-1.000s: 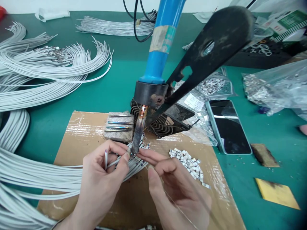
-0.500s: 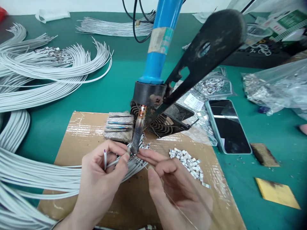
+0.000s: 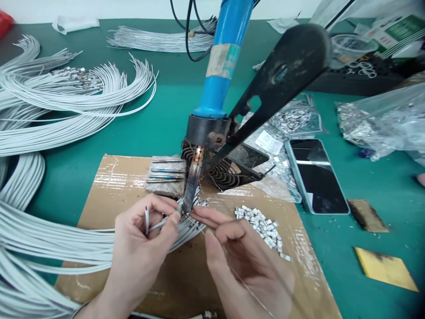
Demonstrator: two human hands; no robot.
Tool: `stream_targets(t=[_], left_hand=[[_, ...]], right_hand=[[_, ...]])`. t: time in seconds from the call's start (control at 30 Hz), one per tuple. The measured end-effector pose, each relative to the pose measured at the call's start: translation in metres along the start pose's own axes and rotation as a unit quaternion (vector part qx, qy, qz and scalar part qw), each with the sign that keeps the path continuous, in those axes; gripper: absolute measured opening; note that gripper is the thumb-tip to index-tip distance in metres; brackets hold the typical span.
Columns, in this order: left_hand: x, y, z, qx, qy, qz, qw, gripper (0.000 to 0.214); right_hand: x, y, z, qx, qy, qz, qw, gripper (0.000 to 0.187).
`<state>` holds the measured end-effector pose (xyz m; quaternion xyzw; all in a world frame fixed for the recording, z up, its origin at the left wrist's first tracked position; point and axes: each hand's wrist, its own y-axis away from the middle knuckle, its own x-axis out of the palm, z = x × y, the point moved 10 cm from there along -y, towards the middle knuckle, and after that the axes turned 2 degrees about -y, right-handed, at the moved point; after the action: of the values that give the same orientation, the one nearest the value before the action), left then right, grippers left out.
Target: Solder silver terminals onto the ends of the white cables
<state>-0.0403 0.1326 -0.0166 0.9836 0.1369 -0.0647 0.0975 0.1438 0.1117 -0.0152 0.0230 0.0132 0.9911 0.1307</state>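
The right hand (image 3: 247, 263) has its thumb and fingers closed on a thin wire (image 3: 249, 290), which runs up toward the iron (image 3: 215, 79). The left hand (image 3: 142, 243) pinches a white cable (image 3: 147, 221), its thumb and forefinger pressed together just beside the iron's dark tip; what lies between them there is too small to tell. Both work above a brown cardboard sheet (image 3: 312, 283), shiny in patches, laid on a green tabletop (image 3: 172, 106). Cables (image 3: 66, 243) sweep in from the left. On the sheet are a pile of small connectors (image 3: 262, 226) and, farther back, a grey block (image 3: 166, 188) bearing thin rods. A scorched yellow pad (image 3: 387, 269) and a phone (image 3: 318, 177) lie to the right, with clear bags (image 3: 375, 122) beyond. At the back, another cable bundle (image 3: 159, 39) lies before a pale wall (image 3: 133, 9).
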Motion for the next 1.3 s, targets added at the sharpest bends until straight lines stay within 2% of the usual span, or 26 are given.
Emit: stream_targets(t=[0.77,0.97,1.3], left_hand=[[0.0004,-0.0018,-0.0064,0.012,0.002,-0.003,1.0,0.015],[0.0001,-0.0029,-0.0074,0.021,-0.005,0.001,1.0,0.016],[0.0002,-0.0033,-0.0054,0.016,-0.013,-0.001,1.0,0.015]], right_hand=[[-0.0012,0.0009,-0.0028,-0.001,0.008,-0.006,1.0,0.022],[-0.0001,0.0004,-0.0016,-0.005,0.029,0.01,1.0,0.022],[0.0003,-0.0012,-0.0014,-0.047,0.035,0.033,0.998,0.022]])
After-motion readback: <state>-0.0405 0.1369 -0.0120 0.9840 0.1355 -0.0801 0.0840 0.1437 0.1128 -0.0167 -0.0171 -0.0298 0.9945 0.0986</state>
